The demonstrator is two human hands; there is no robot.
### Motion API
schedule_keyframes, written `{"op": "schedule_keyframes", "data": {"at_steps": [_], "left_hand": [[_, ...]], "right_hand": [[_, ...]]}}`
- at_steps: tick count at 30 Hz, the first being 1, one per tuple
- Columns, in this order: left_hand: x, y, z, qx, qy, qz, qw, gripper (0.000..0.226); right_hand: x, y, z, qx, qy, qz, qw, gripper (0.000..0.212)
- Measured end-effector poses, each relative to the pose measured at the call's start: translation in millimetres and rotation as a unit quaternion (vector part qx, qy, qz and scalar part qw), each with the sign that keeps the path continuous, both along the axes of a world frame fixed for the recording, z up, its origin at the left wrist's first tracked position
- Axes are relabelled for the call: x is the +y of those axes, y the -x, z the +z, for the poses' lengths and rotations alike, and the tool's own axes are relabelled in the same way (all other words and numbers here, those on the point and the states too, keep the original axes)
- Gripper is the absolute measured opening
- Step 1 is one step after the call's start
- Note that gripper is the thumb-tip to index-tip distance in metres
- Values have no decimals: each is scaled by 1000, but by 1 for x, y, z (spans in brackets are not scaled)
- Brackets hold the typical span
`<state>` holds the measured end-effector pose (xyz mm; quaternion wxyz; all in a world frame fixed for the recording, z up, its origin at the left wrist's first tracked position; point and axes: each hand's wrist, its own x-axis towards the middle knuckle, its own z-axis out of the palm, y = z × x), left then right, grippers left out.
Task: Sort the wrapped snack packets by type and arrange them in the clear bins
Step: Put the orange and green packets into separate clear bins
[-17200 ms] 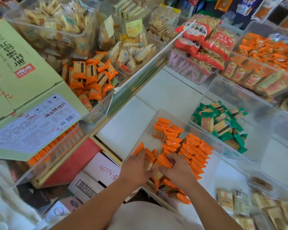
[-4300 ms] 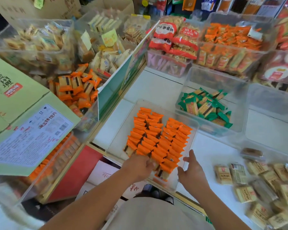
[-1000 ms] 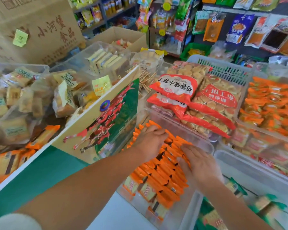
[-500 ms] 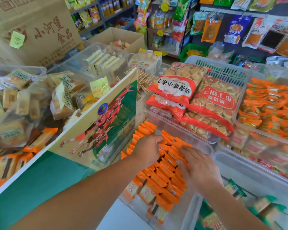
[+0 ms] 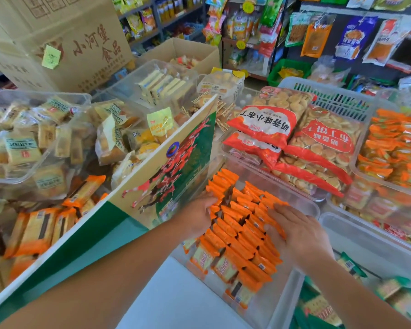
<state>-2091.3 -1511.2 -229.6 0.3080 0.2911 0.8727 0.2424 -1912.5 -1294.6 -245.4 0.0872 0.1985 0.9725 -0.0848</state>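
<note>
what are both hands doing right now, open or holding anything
Left hand: open, fingers on the orange packets, gripping nothing.
Right hand: open, flat on the packets.

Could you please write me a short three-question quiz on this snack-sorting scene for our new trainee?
1. True or false: the clear bin under the hands holds green-wrapped packets.
2. Which hand lies flat on top of the orange packets? A) the left hand B) the right hand
3. Fill in: the big red biscuit bags lie ____ the bin of orange packets, farther from the person.

Key:
1. False; its packets are orange, set in overlapping rows.
2. B; the left hand is at the rows' left edge, fingers touching the packets.
3. Beyond.
</note>
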Motion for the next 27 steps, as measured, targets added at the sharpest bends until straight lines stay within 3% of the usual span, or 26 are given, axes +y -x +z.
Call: {"op": "schedule_keyframes", "data": {"at_steps": [3, 7, 8, 12, 14, 17, 20, 22, 27], "left_hand": [[-8, 2, 4, -1, -34, -3, 999, 52], [-29, -3, 17, 161, -71, 20, 984, 37], [-36, -5, 18, 160, -45, -9, 986, 35], [-54, -8, 10, -14, 119, -78, 990, 38], [-56, -4, 7, 31, 147, -86, 985, 36], [-48, -7, 6, 120, 99, -89, 984, 21], [-25, -10, 9, 127, -14, -94, 987, 25], [3, -9, 15, 95, -37, -77, 992, 30], [61, -3, 9, 28, 41, -46, 998, 60]], "right_hand": [[-2, 2, 6, -21, 4, 11, 1000, 95], [-2, 1, 7, -25, -4, 13, 1000, 87], [-2, 1, 6, -26, -6, 12, 1000, 81], [-3, 2, 6, -36, -9, 12, 999, 68], [-3, 1, 6, -37, -13, 11, 999, 65], [-3, 1, 6, -34, -19, 9, 999, 63], [-3, 0, 3, -27, -18, 9, 999, 63], [-2, 1, 0, -19, -12, 7, 1000, 64], [-1, -1, -1, 1, -7, 5, 1000, 66]]}}
